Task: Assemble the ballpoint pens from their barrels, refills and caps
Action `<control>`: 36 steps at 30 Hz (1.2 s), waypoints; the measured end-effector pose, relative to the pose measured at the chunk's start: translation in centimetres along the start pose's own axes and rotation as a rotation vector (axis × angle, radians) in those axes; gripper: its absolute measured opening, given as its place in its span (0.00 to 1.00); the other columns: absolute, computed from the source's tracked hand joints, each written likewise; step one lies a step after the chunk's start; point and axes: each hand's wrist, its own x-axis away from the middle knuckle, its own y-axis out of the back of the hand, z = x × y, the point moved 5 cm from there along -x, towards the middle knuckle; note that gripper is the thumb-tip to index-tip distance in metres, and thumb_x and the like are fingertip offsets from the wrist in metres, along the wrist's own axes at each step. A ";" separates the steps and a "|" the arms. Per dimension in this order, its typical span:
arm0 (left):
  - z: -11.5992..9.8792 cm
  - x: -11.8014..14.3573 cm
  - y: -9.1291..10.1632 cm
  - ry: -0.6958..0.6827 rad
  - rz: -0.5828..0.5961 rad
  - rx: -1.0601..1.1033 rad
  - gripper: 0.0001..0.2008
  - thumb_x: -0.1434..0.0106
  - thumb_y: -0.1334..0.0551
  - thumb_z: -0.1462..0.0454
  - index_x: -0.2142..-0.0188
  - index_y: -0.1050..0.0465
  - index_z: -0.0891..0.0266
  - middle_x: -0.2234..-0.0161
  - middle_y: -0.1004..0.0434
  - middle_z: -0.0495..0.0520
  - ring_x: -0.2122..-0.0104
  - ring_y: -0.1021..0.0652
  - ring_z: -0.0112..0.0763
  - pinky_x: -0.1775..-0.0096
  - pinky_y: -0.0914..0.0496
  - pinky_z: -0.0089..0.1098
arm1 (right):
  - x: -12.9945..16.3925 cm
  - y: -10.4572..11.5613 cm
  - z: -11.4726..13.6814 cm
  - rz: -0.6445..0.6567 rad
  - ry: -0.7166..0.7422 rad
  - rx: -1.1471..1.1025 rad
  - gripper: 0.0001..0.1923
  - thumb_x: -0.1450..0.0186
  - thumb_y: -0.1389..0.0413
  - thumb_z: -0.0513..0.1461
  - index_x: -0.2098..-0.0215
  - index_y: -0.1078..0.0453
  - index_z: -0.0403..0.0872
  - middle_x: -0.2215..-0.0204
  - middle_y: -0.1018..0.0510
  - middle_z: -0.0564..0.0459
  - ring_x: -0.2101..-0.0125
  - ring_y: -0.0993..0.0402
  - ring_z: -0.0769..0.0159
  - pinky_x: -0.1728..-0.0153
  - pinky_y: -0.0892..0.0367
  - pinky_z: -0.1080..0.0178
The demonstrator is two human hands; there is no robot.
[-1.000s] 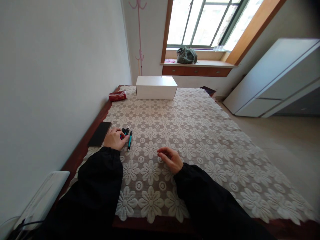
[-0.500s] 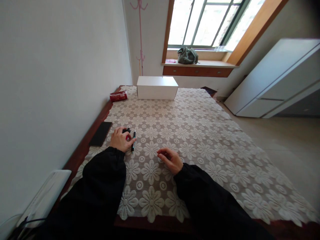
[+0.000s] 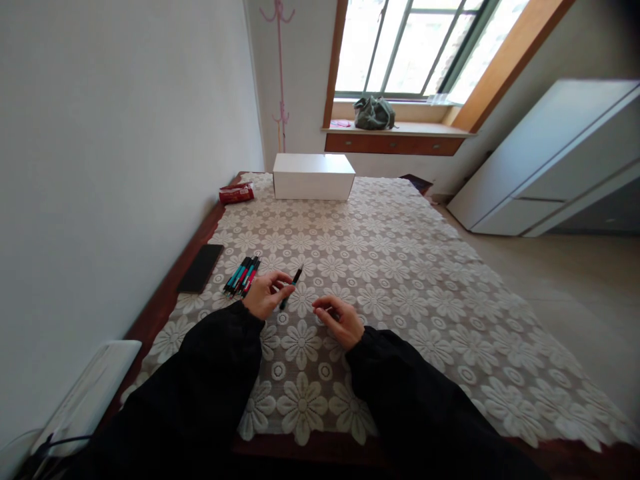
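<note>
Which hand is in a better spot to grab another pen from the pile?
Probably the left hand. It is right beside the pile of pens, though it already pinches one pen. The right hand holds nothing but rests farther away on the lace cloth.

The left hand (image 3: 264,297) grips a pen (image 3: 292,285) beside the right hand (image 3: 339,321).
</note>
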 end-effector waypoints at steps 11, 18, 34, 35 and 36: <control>-0.5 1.9 -5.2 0.086 0.227 0.492 0.22 0.48 0.24 0.52 0.63 0.27 0.63 0.63 0.18 0.57 0.66 0.18 0.36 0.62 0.23 0.35 | 0.3 0.1 0.0 0.065 0.063 0.115 0.13 0.30 0.45 0.45 0.49 0.35 0.51 0.74 0.22 0.59 0.76 0.28 0.68 0.69 0.34 0.64; -0.2 1.0 -3.1 -0.112 0.104 -0.070 0.08 0.42 0.31 0.59 0.64 0.21 0.59 0.66 0.19 0.53 0.72 0.23 0.31 0.66 0.27 0.32 | -1.5 2.5 -1.5 0.174 0.143 0.319 0.08 0.31 0.46 0.45 0.59 0.30 0.51 0.73 0.24 0.57 0.74 0.30 0.67 0.69 0.37 0.64; 0.2 1.7 -4.3 -0.320 0.264 -0.500 0.09 0.30 0.40 0.57 0.57 0.25 0.57 0.61 0.19 0.51 0.62 0.21 0.33 0.58 0.28 0.31 | -1.5 1.9 -1.5 0.348 0.217 0.697 0.13 0.29 0.46 0.47 0.57 0.24 0.50 0.70 0.19 0.52 0.72 0.26 0.65 0.71 0.41 0.65; 0.1 1.7 -4.2 -0.328 0.259 -0.515 0.09 0.29 0.41 0.57 0.57 0.26 0.58 0.61 0.19 0.51 0.62 0.21 0.32 0.57 0.28 0.31 | -1.5 2.0 -1.4 0.358 0.217 0.713 0.12 0.29 0.46 0.47 0.57 0.24 0.50 0.69 0.18 0.52 0.71 0.25 0.65 0.70 0.41 0.65; 0.0 1.8 -4.2 -0.333 0.255 -0.532 0.10 0.29 0.41 0.56 0.56 0.26 0.58 0.61 0.19 0.51 0.61 0.21 0.32 0.57 0.28 0.31 | -1.5 2.1 -1.4 0.363 0.218 0.728 0.12 0.29 0.46 0.46 0.56 0.24 0.50 0.68 0.18 0.52 0.71 0.25 0.65 0.70 0.40 0.65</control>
